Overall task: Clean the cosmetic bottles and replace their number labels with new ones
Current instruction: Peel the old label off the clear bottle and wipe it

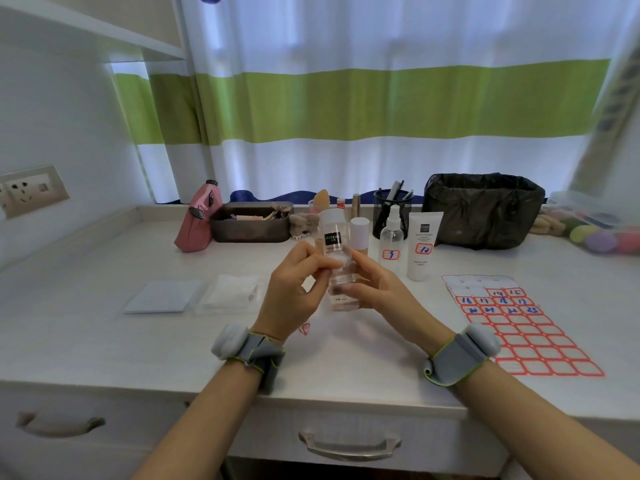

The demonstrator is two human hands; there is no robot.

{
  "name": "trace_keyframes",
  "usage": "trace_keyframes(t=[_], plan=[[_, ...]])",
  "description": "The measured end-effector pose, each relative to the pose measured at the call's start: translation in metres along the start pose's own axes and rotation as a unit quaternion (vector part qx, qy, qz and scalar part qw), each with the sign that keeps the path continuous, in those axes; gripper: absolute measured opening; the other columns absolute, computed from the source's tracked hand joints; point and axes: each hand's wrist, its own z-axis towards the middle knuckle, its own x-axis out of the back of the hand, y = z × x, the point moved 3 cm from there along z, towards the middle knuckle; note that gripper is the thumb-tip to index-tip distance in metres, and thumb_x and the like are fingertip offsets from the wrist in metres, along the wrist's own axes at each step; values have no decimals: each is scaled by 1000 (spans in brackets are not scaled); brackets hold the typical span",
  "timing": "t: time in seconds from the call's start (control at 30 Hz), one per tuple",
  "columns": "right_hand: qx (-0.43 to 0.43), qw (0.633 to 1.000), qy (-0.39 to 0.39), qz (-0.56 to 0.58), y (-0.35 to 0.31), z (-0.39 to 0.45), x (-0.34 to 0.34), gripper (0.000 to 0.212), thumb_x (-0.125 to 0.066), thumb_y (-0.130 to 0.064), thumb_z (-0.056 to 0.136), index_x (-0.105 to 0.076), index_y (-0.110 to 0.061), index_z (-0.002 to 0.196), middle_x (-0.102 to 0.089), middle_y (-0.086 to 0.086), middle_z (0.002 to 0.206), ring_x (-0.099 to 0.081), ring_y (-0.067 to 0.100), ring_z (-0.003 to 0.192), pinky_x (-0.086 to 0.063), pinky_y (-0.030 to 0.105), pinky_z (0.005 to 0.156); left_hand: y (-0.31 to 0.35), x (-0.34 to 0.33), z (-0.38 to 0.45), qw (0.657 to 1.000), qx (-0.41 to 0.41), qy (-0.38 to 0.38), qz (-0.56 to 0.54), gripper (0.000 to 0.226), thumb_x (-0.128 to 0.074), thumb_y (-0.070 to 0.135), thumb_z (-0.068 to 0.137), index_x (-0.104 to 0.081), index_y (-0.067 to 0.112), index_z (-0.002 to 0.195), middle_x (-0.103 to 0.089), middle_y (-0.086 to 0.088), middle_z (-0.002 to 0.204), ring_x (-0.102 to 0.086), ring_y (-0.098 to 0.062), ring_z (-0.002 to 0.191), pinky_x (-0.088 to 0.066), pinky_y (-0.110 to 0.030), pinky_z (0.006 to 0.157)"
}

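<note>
I hold a clear cosmetic bottle [334, 249] with a white cap and a black label upright above the desk. My left hand [294, 289] pinches at its side with thumb and fingertips. My right hand [374, 289] grips its lower part. A small red-edged sticker [305, 329] lies on the desk under my left wrist. Behind stand a white-capped bottle [360, 233], a clear spray bottle [391, 237] labelled 5 and a white tube [423, 245] labelled 10. The red label sheet [519, 327] with blue numbers lies at the right.
Two white wipes [162, 296] [230, 292] lie at the left of the desk. At the back are a pink pouch [199, 220], a brown tray [251, 223], a mesh pen cup [391, 207] and a bin with a black bag [483, 209]. Coloured sponges [602, 239] sit far right.
</note>
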Motion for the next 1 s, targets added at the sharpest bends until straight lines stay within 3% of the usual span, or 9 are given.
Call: trace_keyframes(t=[0.13, 0.3, 0.4, 0.53, 0.63, 0.83, 1.0], plan=[[2, 1000, 10, 15, 3, -1, 2, 61, -53, -4, 92, -32, -23, 146, -58, -2, 124, -66, 14, 104, -56, 30, 82, 5, -4, -1, 999, -19, -43, -12, 15, -63, 6, 84, -69, 1, 96, -56, -9, 92, -53, -10, 85, -48, -17, 74], [3, 1000, 12, 5, 5, -1, 0, 73, -63, -18, 78, -32, -25, 143, -57, 2, 122, -66, 13, 103, -54, 25, 80, 1, -4, 0, 999, -26, -21, 22, 17, -61, 5, 86, -67, 0, 101, -58, -11, 91, -53, -11, 84, -48, -16, 75], [7, 1000, -2, 12, 7, -1, -1, 60, -63, -7, 82, -42, -34, 131, -60, 1, 117, -67, 12, 98, -53, 22, 74, -3, 0, 1, 1000, 3, 19, 18, 20, -58, 7, 88, -65, 1, 106, -59, -9, 92, -53, -9, 84, -48, -16, 75], [7, 1000, -13, 6, 9, -1, -1, 58, -56, 5, 87, -45, -45, 116, -60, 2, 116, -67, 12, 96, -52, 19, 71, -6, 2, 0, 999, 27, 29, 4, 17, -58, 10, 88, -68, 1, 99, -58, -6, 87, -51, -5, 79, -45, -11, 73], [9, 1000, -3, 11, 10, -1, 1, 56, -59, -3, 86, -46, -41, 124, -62, 5, 119, -65, 17, 103, -53, 20, 74, -4, -1, 0, 1000, 21, -1, -1, 17, -58, 11, 87, -68, 2, 97, -59, -9, 87, -52, -5, 80, -45, -11, 73], [9, 1000, 10, 23, 10, -1, 1, 70, -61, -15, 79, -36, -23, 144, -61, 0, 124, -64, 17, 109, -55, 30, 83, 3, -4, -3, 998, -10, -48, -30, 12, -62, 0, 84, -70, 2, 92, -56, -8, 89, -54, -10, 82, -49, -18, 71], [-1, 1000, 6, 8, 14, -1, 0, 65, -59, -5, 83, -37, -26, 141, -60, 5, 126, -65, 14, 105, -53, 23, 78, -4, -2, -3, 1000, 11, -4, 5, 19, -56, 12, 88, -70, 4, 96, -53, -9, 81, -49, -9, 75, -46, -15, 66]])
